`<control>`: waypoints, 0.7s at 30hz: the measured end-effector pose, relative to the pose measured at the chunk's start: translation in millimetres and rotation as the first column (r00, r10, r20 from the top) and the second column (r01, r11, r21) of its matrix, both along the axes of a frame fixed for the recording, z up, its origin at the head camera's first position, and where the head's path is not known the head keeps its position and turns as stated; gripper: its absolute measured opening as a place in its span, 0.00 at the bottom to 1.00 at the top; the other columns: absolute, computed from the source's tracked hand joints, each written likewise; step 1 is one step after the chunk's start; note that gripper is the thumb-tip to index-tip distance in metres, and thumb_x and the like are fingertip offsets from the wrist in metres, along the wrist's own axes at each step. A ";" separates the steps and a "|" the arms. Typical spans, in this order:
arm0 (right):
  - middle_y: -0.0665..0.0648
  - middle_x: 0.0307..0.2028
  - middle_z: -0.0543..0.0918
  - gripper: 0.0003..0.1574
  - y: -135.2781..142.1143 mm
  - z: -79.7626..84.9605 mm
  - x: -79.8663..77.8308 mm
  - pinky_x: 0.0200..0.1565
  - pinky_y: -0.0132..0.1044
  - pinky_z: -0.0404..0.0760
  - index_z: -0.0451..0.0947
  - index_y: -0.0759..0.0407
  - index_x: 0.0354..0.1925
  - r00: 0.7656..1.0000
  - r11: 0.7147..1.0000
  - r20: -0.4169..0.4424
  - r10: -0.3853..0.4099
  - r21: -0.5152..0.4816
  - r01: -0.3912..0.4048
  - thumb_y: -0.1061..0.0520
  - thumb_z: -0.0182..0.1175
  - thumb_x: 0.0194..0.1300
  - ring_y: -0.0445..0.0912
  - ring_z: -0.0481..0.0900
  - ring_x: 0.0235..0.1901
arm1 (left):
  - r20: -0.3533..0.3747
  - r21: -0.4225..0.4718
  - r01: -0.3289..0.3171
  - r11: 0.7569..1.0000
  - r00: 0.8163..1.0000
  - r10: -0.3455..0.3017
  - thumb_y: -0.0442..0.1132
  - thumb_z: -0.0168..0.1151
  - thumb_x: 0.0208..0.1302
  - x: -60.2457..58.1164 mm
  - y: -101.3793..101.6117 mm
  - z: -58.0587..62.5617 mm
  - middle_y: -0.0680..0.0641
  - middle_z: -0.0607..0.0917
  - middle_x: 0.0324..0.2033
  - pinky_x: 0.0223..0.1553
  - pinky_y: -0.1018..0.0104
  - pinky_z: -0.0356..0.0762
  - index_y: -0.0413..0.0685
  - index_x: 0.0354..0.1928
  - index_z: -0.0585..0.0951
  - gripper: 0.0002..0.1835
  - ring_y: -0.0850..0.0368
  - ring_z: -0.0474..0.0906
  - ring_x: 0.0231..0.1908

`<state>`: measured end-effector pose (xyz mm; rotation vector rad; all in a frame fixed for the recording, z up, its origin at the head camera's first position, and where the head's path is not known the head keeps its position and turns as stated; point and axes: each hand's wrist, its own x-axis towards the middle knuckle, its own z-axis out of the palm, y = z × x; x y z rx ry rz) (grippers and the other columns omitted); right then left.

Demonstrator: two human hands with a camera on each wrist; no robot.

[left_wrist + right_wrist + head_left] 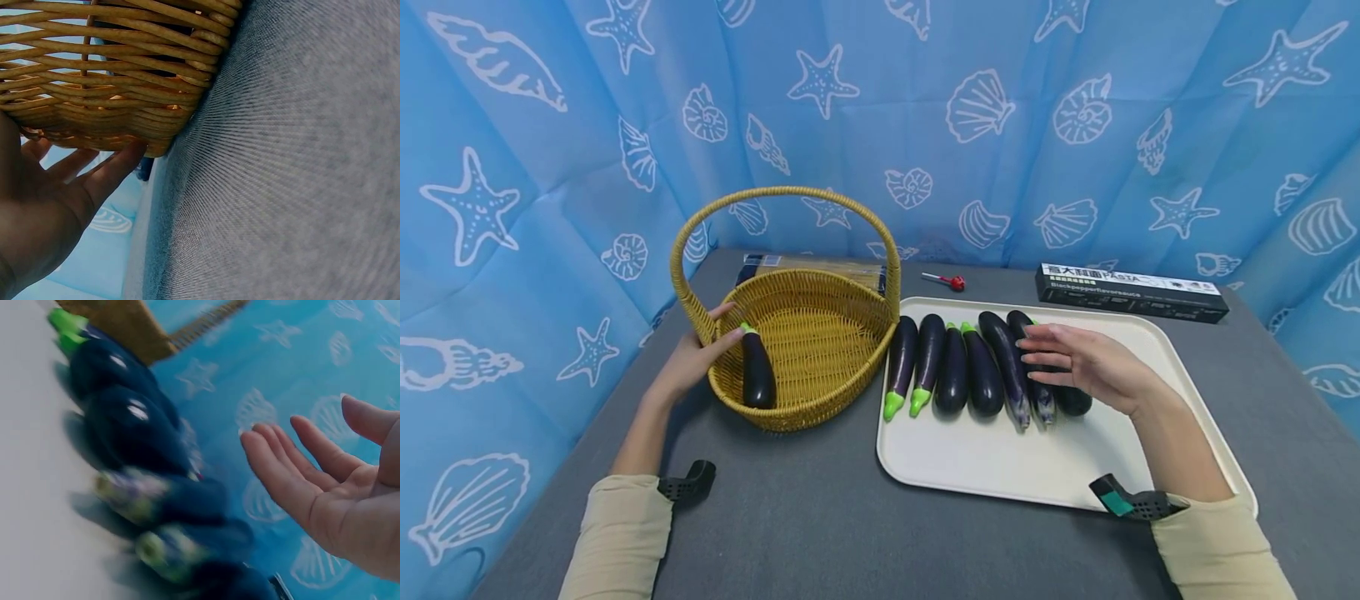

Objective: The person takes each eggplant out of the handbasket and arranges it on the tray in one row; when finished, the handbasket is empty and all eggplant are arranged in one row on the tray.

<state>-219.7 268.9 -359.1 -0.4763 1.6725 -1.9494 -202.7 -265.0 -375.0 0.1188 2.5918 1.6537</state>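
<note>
My left hand [696, 358] holds the left rim of a yellow wicker basket [812, 346], thumb over the rim and fingers along the outside. Inside the basket, one dark eggplant [758, 371] with a green stem leans against the left wall, near the thumb. In the left wrist view, the fingers touch the woven basket side [119, 81]. Above the right end of a row of eggplants [982, 371], my right hand [1093, 362] hovers with fingers extended and nothing in it. The eggplants lie side by side on a white tray [985, 467]; the hand partly hides the rightmost ones.
Behind the basket lies a flat package [868, 273], partly hidden. A red lollipop [955, 282] and a black pasta box [1131, 292] lie behind the tray. The basket's tall arched handle [782, 192] rises over it. A blue curtain [880, 108] hangs at the back.
</note>
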 end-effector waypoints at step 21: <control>0.65 0.56 0.72 0.33 -117.8 22.0 -9.3 0.55 0.55 0.72 0.57 0.68 0.69 0.981 0.977 0.125 0.146 0.140 -0.164 0.48 0.45 0.76 0.52 0.75 0.52 | -0.003 0.013 -0.005 1.000 1.000 0.005 0.46 0.55 0.70 -2.9 -3.3 -3.9 0.32 0.49 0.71 0.62 0.36 0.52 0.43 0.74 0.51 0.37 0.34 0.50 0.67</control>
